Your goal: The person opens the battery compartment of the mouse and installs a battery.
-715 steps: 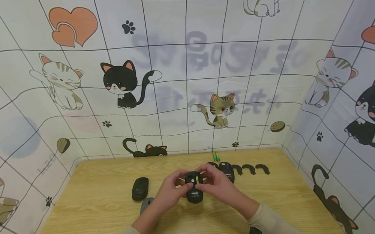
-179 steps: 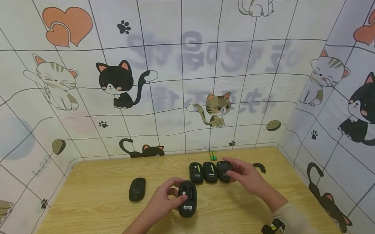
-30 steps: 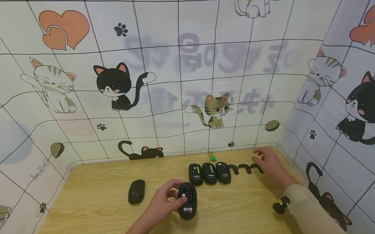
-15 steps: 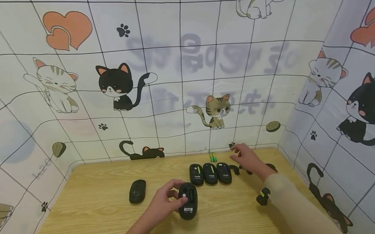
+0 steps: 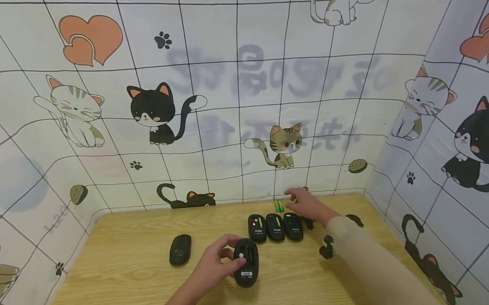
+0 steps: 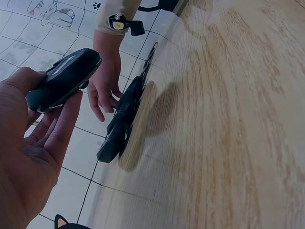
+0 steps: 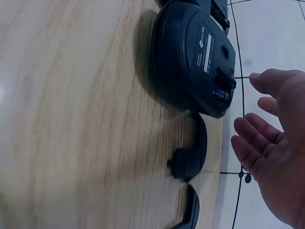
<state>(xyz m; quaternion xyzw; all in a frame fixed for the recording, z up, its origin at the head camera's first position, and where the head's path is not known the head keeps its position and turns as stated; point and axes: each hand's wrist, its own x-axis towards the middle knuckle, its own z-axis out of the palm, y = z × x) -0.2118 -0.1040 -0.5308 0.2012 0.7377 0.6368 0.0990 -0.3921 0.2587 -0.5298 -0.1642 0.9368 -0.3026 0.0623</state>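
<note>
My left hand [image 5: 213, 263] holds a black computer mouse [image 5: 247, 270] above the table, thumb on its upturned underside. Its long battery slot is uncovered and looks dark. At the back, my right hand [image 5: 306, 203] hovers beside two green batteries [image 5: 279, 206], its fingers loosely bent and apart from them. In the right wrist view nothing lies between the thumb [image 7: 271, 81] and the fingers. Just in front, three black mice lie bottom up in a row: the left mouse [image 5: 257, 228] with a red light, the middle mouse [image 5: 275, 227] and the right mouse [image 5: 293, 227].
Another black mouse [image 5: 180, 250] rests upright at the left of the wooden table [image 5: 152, 294]. Curved black battery covers lie right of the row, one cover [image 5: 354, 220] beyond the right forearm; the sleeve hides others. A cat-printed cloth [image 5: 228, 164] encloses the table's back and sides.
The right hand has moved left from the far-right covers to the batteries; a cover now shows where it was. The left hand stays put. Long before, both hands held a mouse with a battery inside.
</note>
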